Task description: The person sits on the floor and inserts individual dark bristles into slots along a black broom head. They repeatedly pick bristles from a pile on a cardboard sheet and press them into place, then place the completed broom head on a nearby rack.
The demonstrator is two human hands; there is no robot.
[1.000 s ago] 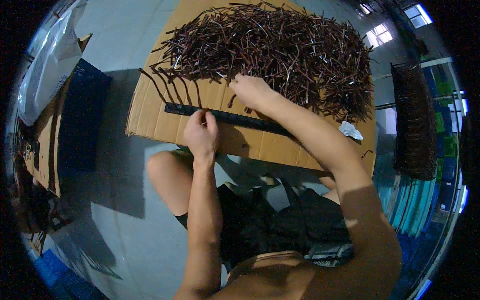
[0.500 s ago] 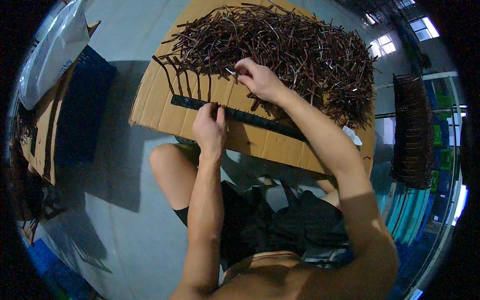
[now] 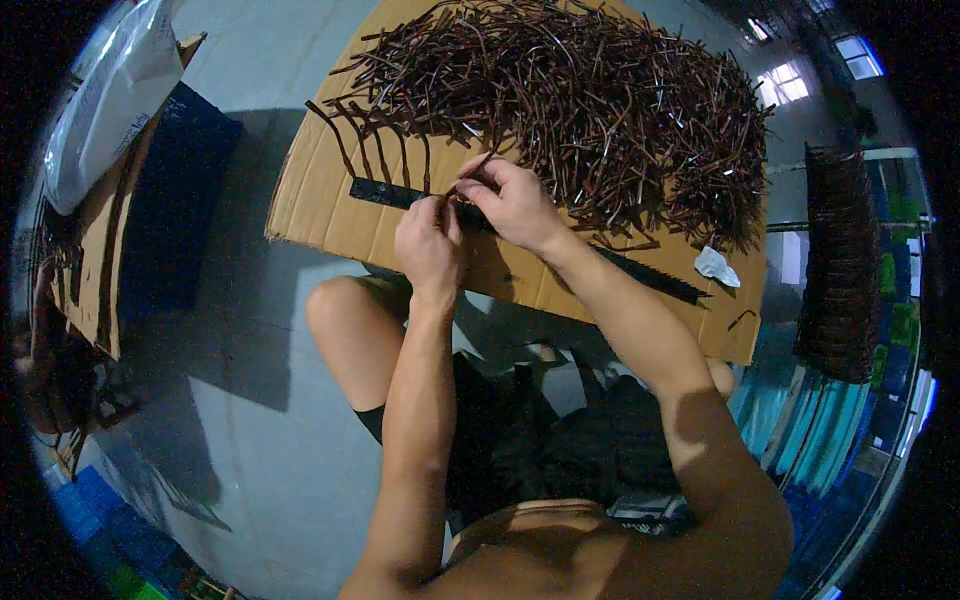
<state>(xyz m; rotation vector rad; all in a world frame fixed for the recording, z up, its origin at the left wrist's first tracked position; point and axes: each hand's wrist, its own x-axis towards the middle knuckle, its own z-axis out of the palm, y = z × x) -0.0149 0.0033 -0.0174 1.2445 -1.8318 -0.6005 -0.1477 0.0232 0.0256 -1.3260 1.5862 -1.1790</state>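
A long black strip (image 3: 650,276) with small spikes along its edge lies slantwise on a cardboard sheet (image 3: 315,220). Several thin dark-brown bent rods (image 3: 404,160) stand up from its left end, side by side. My right hand (image 3: 520,208) pinches another brown rod (image 3: 487,161), its lower end down by the strip. Right beside it my left hand (image 3: 430,245) is closed over the strip, fingertips pressed together at the foot of that rod. What my left fingers grip is hidden.
A big tangled pile of brown rods (image 3: 600,110) covers the far part of the cardboard. A crumpled white scrap (image 3: 716,267) lies near the right edge. At left stand a dark blue box (image 3: 180,210) and a clear plastic bag (image 3: 110,110); at right hangs a dark fringed bundle (image 3: 840,260).
My right hand has come from the pile's edge toward my left hand, bringing a brown rod to the strip. My left hand stays at the strip. The whole view has shifted slightly.
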